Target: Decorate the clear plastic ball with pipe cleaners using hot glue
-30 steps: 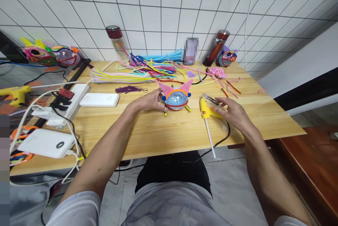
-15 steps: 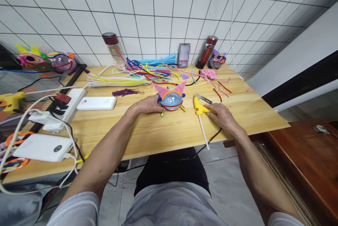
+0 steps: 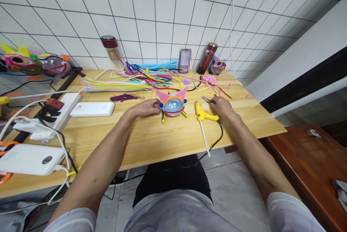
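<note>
A clear round ball craft (image 3: 173, 106) stands on the table, with pink pipe-cleaner ears, an orange and red rim, blue side balls and yellow-tipped legs. Beside its left blue ball is my left hand (image 3: 146, 108), fingers curled in. Whether they pinch part of the craft is hidden. My right hand (image 3: 221, 106) is closed around the handle end of small metal thread snips (image 3: 206, 99), whose blades point left. Just in front of that hand lies a yellow hot glue gun (image 3: 202, 112) with a white glue stick out of its back.
Bundles of pipe cleaners (image 3: 116, 84) and a purple bunch (image 3: 126, 97) lie behind. Two bottles, a phone (image 3: 184, 61) and another finished craft (image 3: 217, 66) stand by the tiled wall. Power banks, a power strip (image 3: 61, 116) and cables crowd the left. The glue gun's black cord hangs over the front edge.
My right hand has moved off the glue gun's handle onto the snips behind it. My left hand's fingers have drawn back and curled at the craft's side. The view has shifted slightly.
</note>
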A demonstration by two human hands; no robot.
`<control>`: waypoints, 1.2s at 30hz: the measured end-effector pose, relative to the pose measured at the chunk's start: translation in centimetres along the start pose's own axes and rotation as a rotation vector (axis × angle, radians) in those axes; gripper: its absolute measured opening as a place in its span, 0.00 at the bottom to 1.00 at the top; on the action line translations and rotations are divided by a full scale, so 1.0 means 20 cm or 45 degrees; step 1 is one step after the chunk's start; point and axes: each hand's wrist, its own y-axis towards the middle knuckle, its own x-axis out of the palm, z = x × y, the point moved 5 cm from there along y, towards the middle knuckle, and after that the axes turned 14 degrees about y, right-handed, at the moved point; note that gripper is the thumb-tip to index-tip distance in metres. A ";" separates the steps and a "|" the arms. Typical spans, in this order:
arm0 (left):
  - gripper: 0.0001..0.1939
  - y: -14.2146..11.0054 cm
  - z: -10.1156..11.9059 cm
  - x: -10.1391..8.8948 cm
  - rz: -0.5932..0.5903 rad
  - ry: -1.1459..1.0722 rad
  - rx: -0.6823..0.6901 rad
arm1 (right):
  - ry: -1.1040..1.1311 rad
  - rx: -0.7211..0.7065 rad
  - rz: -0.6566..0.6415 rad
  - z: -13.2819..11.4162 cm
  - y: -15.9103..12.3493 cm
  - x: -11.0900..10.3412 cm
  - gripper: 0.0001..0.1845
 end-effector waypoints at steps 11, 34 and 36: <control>0.10 0.01 -0.03 0.02 -0.023 -0.153 -0.123 | 0.368 -0.278 0.312 -0.20 0.02 -0.16 0.18; 0.15 0.05 -0.14 0.06 -0.048 -0.406 -0.149 | 0.753 -0.336 0.728 -0.08 -0.02 -0.31 0.18; 0.17 0.05 -0.15 0.06 -0.043 -0.412 -0.149 | 0.765 -0.314 0.725 -0.08 -0.03 -0.32 0.18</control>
